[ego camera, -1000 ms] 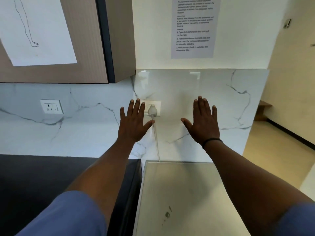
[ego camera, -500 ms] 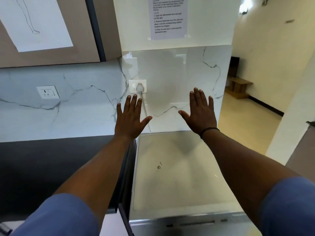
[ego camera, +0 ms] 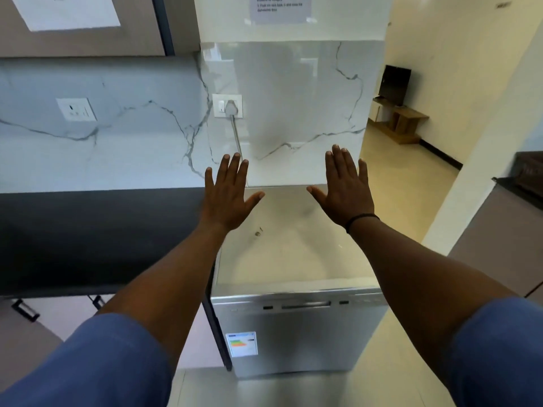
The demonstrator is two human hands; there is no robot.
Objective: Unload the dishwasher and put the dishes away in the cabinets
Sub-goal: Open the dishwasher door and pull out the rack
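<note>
A silver free-standing dishwasher [ego camera: 296,333] stands below me with its door closed and an energy label on the front. Both arms are stretched out above its flat top. My left hand [ego camera: 227,196] hovers over the top's left rear corner, fingers straight and spread, holding nothing. My right hand [ego camera: 345,188] is held flat over the right rear of the top, a black band on its wrist, also empty. No dishes are visible. A wooden wall cabinet [ego camera: 85,24] with a paper sheet on its door hangs at the upper left.
A black countertop [ego camera: 97,236] runs left of the dishwasher, with drawer handles [ego camera: 25,311] below. A marble backsplash carries a socket with a plug and cable [ego camera: 232,108]. An instruction sheet [ego camera: 279,8] hangs above. Tiled floor opens to the right toward a wooden stand [ego camera: 401,120].
The view has tilted down, bringing the dishwasher's front and the floor into sight. Both hands stay flat and spread, now lower against the backsplash, over the dishwasher top.
</note>
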